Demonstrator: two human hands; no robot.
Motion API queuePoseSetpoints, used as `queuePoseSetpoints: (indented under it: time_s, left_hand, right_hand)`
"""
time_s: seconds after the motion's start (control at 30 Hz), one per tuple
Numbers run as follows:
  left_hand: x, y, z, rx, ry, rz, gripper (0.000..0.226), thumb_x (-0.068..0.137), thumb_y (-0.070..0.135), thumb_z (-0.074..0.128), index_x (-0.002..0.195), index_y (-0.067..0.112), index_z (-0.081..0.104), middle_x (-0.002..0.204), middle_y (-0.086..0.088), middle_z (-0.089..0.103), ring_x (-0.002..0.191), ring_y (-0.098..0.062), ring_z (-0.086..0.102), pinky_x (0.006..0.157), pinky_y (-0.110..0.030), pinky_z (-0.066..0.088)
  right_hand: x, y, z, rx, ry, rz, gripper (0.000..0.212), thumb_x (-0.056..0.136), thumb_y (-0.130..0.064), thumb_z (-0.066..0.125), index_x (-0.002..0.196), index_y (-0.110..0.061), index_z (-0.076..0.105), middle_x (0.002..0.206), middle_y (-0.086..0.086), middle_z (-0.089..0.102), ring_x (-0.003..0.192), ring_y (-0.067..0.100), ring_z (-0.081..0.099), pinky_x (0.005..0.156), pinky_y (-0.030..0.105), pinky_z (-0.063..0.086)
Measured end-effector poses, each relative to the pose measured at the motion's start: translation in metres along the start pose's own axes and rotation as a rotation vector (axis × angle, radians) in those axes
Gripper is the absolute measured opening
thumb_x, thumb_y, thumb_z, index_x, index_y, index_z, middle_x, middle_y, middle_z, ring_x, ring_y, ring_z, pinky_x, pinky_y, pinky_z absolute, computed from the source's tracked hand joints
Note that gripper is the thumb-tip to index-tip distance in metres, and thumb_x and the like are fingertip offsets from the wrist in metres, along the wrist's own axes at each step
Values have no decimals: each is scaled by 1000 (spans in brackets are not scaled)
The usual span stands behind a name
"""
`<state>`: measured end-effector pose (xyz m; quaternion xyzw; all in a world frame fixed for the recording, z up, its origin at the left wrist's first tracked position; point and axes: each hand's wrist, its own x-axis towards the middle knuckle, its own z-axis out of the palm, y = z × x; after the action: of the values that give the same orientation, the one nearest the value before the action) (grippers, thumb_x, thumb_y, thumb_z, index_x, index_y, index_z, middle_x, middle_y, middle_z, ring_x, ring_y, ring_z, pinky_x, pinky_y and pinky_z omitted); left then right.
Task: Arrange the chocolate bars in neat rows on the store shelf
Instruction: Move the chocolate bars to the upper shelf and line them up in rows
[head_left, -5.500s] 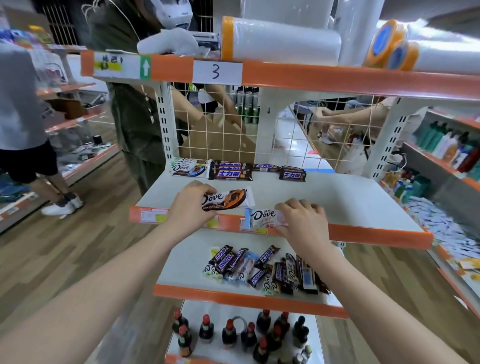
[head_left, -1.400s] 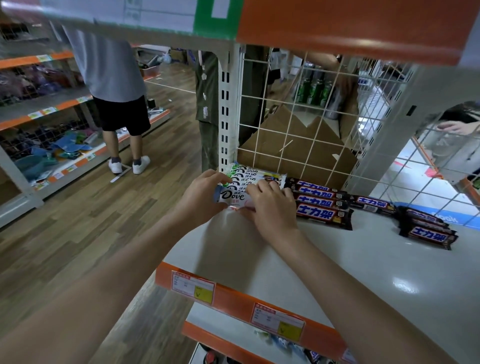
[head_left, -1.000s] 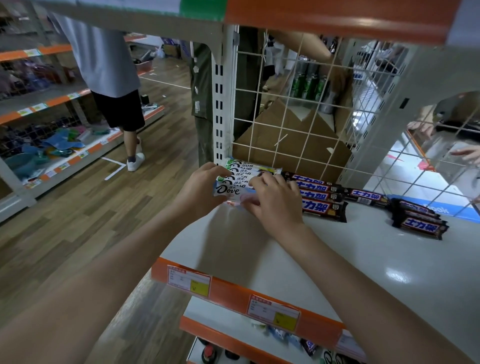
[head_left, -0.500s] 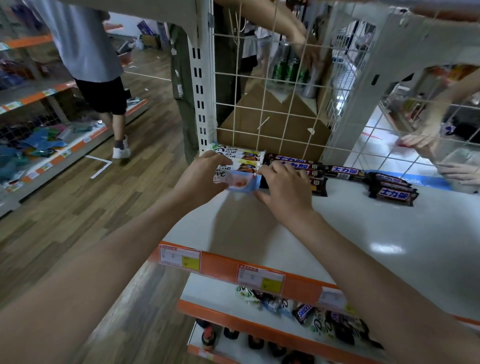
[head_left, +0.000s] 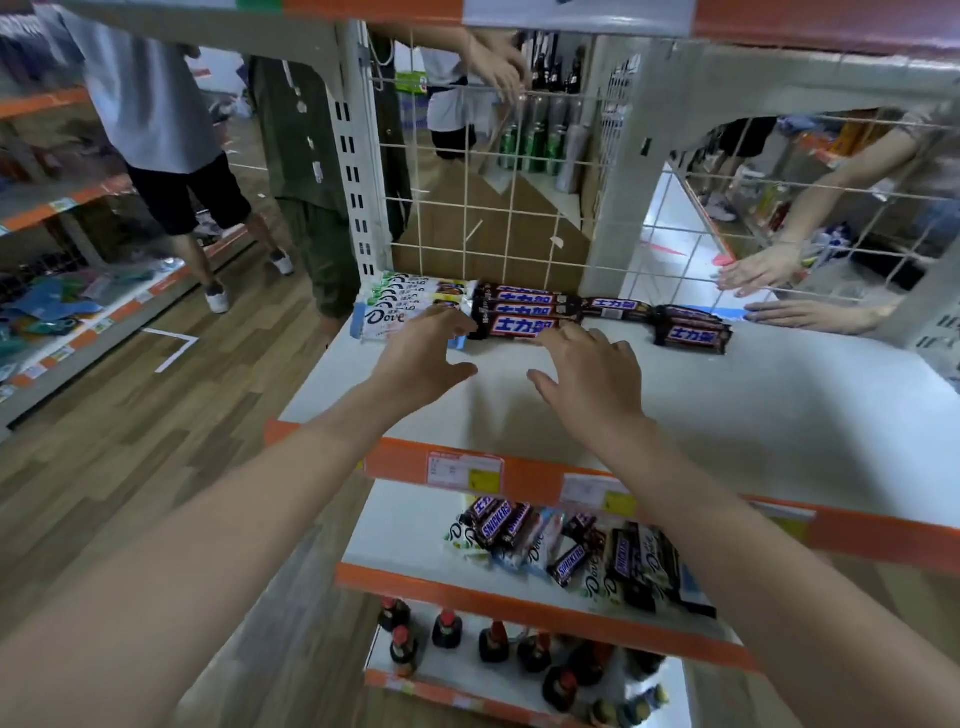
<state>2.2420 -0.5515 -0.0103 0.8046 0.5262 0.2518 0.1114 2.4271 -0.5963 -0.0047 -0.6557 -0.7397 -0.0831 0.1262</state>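
Both hands empty, fingers spread: left hand (head_left: 421, 358), right hand (head_left: 587, 379). White-wrapped Dove chocolate bars (head_left: 400, 306) lie stacked just beyond the left fingertips; dark Snickers bars (head_left: 524, 314) beyond the right. Risk: a careless brushing fingertip could skew the front Dove bar.

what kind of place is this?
Most likely a small shop or a mock-up of one: tiered white shelf units with orange price strips, chocolate bars rowed at the back, a loose pile on the tier below, bottles under that.
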Motion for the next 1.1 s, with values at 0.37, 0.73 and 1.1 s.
queuePoseSetpoints:
  time_s: [0.37,0.73,1.1]
  left_hand:
    - [-59,90,13,-63,-54,30,38,83,25,66,119,15,57,114,-3,58,101,-18,55,87,-30,45]
    - [-117,146,32,-109,-95,92,38,79,19,65,117,13,60,112,-8,60,102,-20,57,86,-27,41]
    - [-168,177,50,-176,-144,106,36,82,18,67,116,10,60,116,-6,61,103,-17,56,87,-24,39]
  right_hand:
    - [-97,32,-41,-96,9,67,37,95,-38,45,129,-23,47,123,1,53,108,23,52,83,36,38]
    - [-180,52,-60,-86,46,143,35,92,-32,50,126,-23,51,120,2,57,110,27,53,83,38,38]
    - [-243,60,-56,-24,42,192,30,92,-32,53,118,-17,57,116,5,60,108,29,54,87,43,39]
